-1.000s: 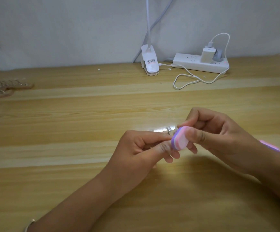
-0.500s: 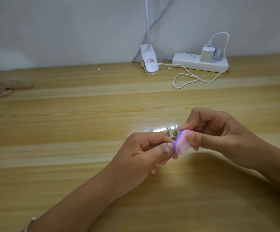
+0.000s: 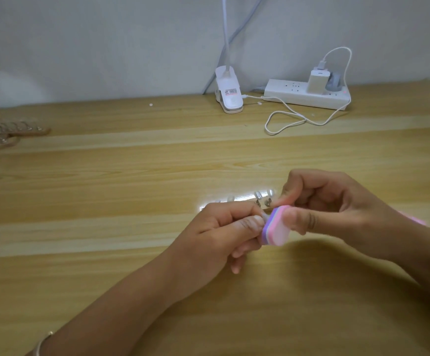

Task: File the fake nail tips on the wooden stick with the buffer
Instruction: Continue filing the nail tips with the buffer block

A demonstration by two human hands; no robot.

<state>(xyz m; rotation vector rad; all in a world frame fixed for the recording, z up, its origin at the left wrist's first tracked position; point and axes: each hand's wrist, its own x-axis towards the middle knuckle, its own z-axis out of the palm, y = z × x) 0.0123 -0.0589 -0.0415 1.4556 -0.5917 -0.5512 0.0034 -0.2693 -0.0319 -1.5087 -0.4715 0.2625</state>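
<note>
The buffer (image 3: 276,227) is a small block in pink and purple layers. The right hand (image 3: 337,206) pinches it, thumb flat on its pale near face and curled fingers behind its top edge. Its purple side touches the thumb tip of the left hand (image 3: 221,232). That hand's fingers are curled tight, and its thumb and forefinger pinch something pale at the buffer's edge. Blur hides whether that is the wooden stick (image 3: 244,200) or a tip on it.

The stick runs left to right just behind the left knuckles, low over the table (image 3: 131,176). Glare washes out most of it, but a few clear nail tips (image 3: 258,195) show beside the buffer.

Both hands work near the middle of the table, with broad wood to the left and between the forearms. The far edge meets the wall (image 3: 106,47), well apart from the hands. A clip lamp (image 3: 228,95) and a power strip (image 3: 298,96) carrying a charger (image 3: 316,82) stand there, and a white cable (image 3: 285,122) loops forward onto the wood. At far left lie more sticks of tips (image 3: 6,132). A pink object (image 3: 417,221) shows just behind the right wrist — mostly hidden. A bracelet (image 3: 42,345) circles the left wrist.
</note>
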